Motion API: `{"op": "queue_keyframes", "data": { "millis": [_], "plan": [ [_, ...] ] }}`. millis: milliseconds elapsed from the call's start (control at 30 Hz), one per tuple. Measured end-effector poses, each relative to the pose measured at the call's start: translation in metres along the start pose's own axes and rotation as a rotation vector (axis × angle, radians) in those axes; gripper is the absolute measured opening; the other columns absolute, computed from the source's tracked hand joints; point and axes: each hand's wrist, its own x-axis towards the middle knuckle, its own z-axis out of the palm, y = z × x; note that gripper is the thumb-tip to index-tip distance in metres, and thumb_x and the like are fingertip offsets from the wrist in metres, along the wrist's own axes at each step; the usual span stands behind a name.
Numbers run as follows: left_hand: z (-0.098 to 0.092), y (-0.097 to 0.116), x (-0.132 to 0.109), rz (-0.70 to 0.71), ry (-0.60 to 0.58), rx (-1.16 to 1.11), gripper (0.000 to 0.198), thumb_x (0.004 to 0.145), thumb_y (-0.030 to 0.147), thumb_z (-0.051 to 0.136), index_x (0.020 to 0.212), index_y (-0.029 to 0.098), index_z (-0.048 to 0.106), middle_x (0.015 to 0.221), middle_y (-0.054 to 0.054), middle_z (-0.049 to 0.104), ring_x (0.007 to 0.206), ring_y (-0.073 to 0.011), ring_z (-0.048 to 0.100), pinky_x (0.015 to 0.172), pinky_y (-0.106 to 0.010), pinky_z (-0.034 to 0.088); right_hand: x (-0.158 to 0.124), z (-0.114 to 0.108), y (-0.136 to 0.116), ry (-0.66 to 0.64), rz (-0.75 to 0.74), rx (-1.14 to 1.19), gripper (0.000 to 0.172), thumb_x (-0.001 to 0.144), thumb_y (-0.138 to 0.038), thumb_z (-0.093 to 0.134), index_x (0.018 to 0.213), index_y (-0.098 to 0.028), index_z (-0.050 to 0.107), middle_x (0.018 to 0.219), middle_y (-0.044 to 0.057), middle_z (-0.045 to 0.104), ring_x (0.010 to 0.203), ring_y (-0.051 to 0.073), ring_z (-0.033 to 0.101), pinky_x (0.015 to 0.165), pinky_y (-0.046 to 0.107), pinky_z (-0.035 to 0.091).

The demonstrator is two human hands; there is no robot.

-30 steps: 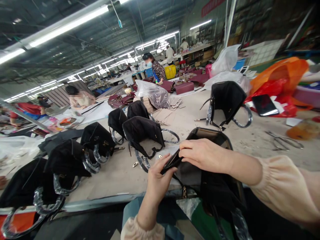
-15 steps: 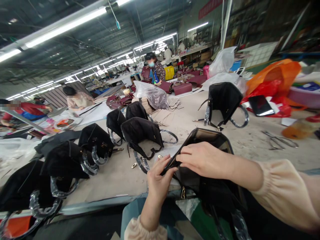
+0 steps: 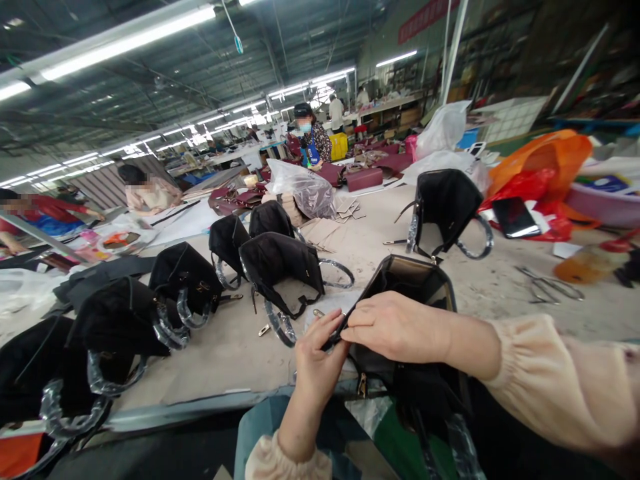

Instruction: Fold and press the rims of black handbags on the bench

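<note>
A black handbag (image 3: 430,380) with a tan-edged opening leans at the table's near edge, its top facing me. My left hand (image 3: 320,353) pinches the left edge of its rim between thumb and fingers. Close beside it, my right hand (image 3: 387,327) grips the same rim from above, fingers bent over the edge. A small gold zipper pull (image 3: 362,385) hangs below my hands. The bag's plastic-wrapped handles (image 3: 463,440) dangle toward my lap. Just beyond my left hand, another black handbag (image 3: 283,270) stands on the table.
Several black handbags (image 3: 117,320) line the left side; one more black bag (image 3: 445,207) stands at right. Scissors (image 3: 550,287), an amber bottle (image 3: 593,263), a phone (image 3: 515,217) and an orange bag (image 3: 545,160) lie right. Co-workers (image 3: 313,137) are across the table (image 3: 210,367).
My right hand has shifted slightly left along the rim, closer to my left hand. The handbag and both hands otherwise stay in place; the view has moved a little.
</note>
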Motion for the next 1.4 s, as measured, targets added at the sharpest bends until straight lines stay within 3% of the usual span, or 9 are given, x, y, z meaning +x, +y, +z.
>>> {"op": "queue_keyframes", "data": {
  "millis": [267,600,967,1233,1400],
  "plan": [
    [0.0021,-0.0039,-0.0017,-0.006,-0.022,-0.033,0.034,0.074,0.010,0.069,0.106,0.021,0.072,0.113,-0.008,0.070,0.105,-0.0245,0.066,0.101,-0.048,0.048,0.0005,-0.0026,-0.0018,-0.033,0.052,-0.070,0.023,0.091,-0.022,0.049,0.075,-0.017,0.064,0.077,0.002,0.065,0.073,0.015,0.056,0.066,0.029,0.040],
    [-0.0025,-0.0016,-0.0040,0.025,-0.003,0.010,0.026,0.081,0.024,0.068,0.107,0.020,0.071,0.113,-0.010,0.070,0.109,-0.0266,0.065,0.105,-0.051,0.044,0.0001,0.0034,-0.0016,-0.025,0.189,-0.116,0.023,0.092,-0.024,0.047,0.079,-0.017,0.064,0.075,0.003,0.065,0.071,0.016,0.058,0.060,0.029,0.039],
    [-0.0016,-0.0034,-0.0018,0.038,0.069,0.015,0.020,0.082,0.020,0.066,0.101,0.020,0.073,0.105,-0.008,0.073,0.100,-0.0247,0.069,0.103,-0.050,0.047,0.0072,0.0021,-0.0013,-0.016,0.319,-0.095,0.026,0.093,-0.028,0.045,0.083,-0.016,0.066,0.078,0.004,0.067,0.071,0.017,0.061,0.061,0.030,0.039],
    [0.0035,-0.0028,-0.0032,0.092,0.119,0.040,0.016,0.081,0.016,0.066,0.096,0.016,0.073,0.102,-0.009,0.074,0.096,-0.0233,0.070,0.101,-0.050,0.049,0.0058,0.0049,-0.0003,-0.011,0.294,-0.120,0.024,0.092,-0.027,0.047,0.080,-0.017,0.065,0.077,0.004,0.067,0.070,0.017,0.061,0.059,0.029,0.038],
    [0.0036,-0.0012,-0.0056,0.108,0.127,0.046,0.016,0.081,0.014,0.065,0.094,0.017,0.073,0.101,-0.008,0.074,0.096,-0.0234,0.070,0.101,-0.049,0.048,0.0011,0.0015,0.0051,-0.018,0.309,-0.078,0.026,0.093,-0.031,0.047,0.082,-0.016,0.067,0.079,0.005,0.068,0.074,0.017,0.061,0.065,0.030,0.040]
  ]
}}
